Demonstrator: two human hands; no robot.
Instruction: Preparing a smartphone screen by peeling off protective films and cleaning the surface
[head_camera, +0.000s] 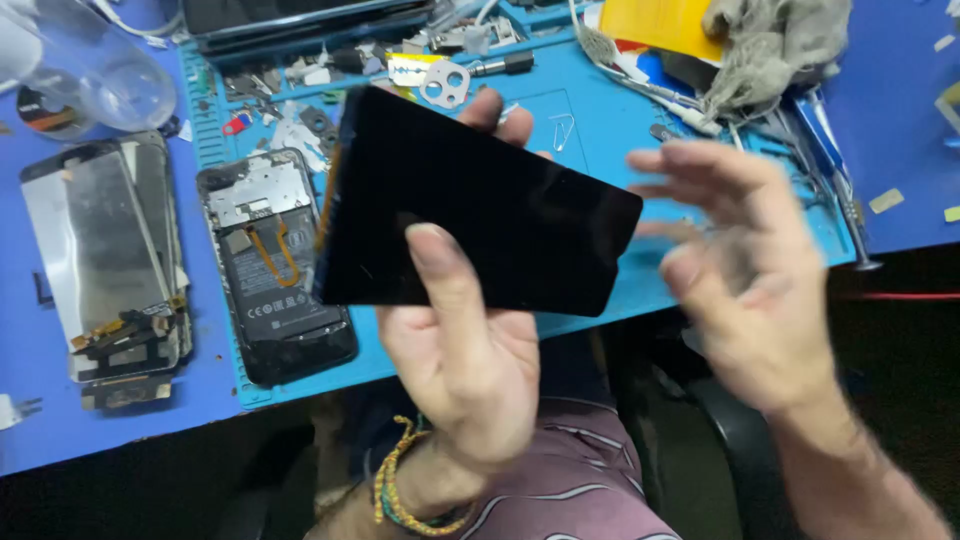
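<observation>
Above the blue mat (600, 130), 1 black phone screen (480, 215) is clamped by the left hand (465, 350), thumb on top; the right hand (740, 270), fingers spread, holds nothing. At left lie 1 opened phone (275, 265) and 1 silver panel stack (105, 255).

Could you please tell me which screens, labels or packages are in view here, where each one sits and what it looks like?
Black screen panel: rectangular, glossy, dark, held in the left hand; the right hand is open beside it.
Detached display panels: silvery rectangles stacked at the left on the blue table.
Opened phone: on the blue mat, dark label on its battery.
</observation>
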